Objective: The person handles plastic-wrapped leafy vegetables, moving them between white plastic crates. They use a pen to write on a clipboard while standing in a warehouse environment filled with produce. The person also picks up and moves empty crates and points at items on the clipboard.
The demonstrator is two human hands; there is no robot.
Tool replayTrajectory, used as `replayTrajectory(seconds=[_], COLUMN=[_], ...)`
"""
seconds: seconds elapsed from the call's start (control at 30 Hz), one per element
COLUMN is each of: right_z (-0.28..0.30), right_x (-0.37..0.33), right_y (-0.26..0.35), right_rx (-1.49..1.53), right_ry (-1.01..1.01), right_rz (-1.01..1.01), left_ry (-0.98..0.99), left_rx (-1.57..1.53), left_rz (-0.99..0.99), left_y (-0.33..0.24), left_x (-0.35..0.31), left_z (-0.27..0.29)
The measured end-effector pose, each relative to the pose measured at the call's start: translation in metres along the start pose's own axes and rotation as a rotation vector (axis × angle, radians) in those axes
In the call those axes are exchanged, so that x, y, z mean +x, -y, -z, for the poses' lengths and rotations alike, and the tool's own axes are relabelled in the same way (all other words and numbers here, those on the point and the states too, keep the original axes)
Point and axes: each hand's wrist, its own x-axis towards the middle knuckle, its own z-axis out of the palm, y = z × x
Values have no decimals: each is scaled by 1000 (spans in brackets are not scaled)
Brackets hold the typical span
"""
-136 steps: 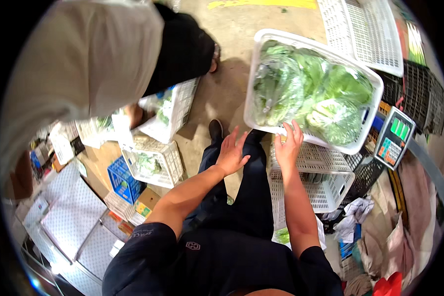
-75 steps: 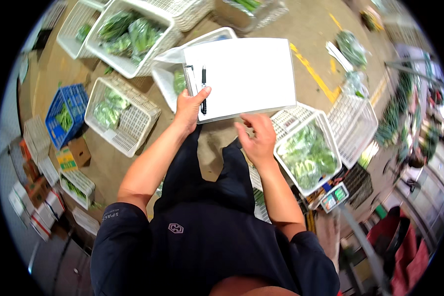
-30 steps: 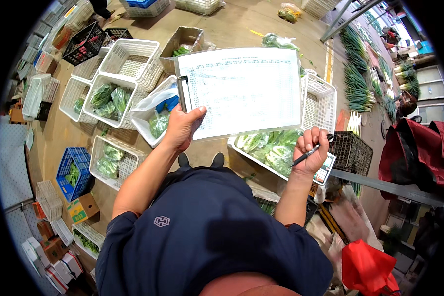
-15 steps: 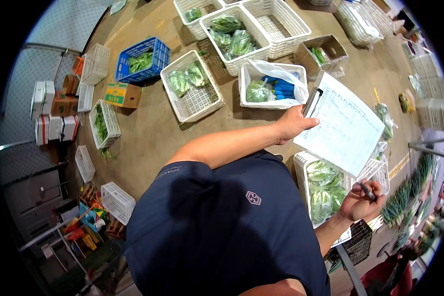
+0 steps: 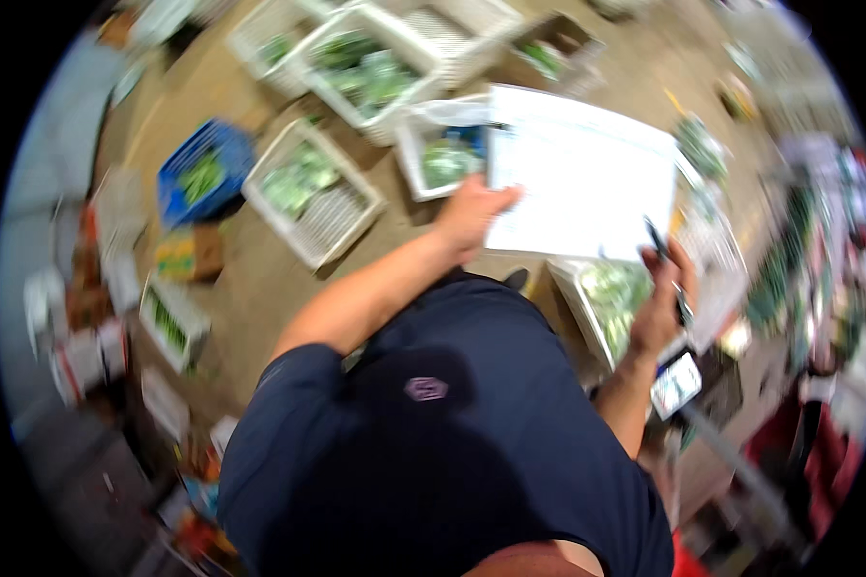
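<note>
My left hand grips the left edge of a clipboard, its thumb lying on the front. The clipboard carries a white sheet ruled in rows, too blurred to make out. My right hand is closed around a dark pen, whose upper end points toward the sheet's lower right corner. Below the board, a white crate of leafy greens is partly covered by it. Just behind the board's left edge stands a white crate lined with plastic, holding bagged greens and something blue.
On the floor ahead are a white crate with bagged greens, a blue crate of leaves and several joined white crates. A cardboard box stands beyond the board. A metal bar and a small lit screen are at right.
The clipboard has swung to a flatter angle, and my right hand with the pen has come up to its lower right corner. The whole view has shifted and blurred.
</note>
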Motion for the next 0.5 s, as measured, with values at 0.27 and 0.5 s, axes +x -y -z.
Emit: replayTrajectory(seconds=[0.27,0.5], right_z=[55,184], right_x=[-13,-63], right_y=[-11,-66], right_rx=[-77,257], right_ry=[-305,-841], right_rz=[-9,-217], left_ry=[-86,-72], left_rx=[163,243], left_rz=[-19,30], left_y=[-20,-13], left_x=[28,52], left_z=[-3,-28])
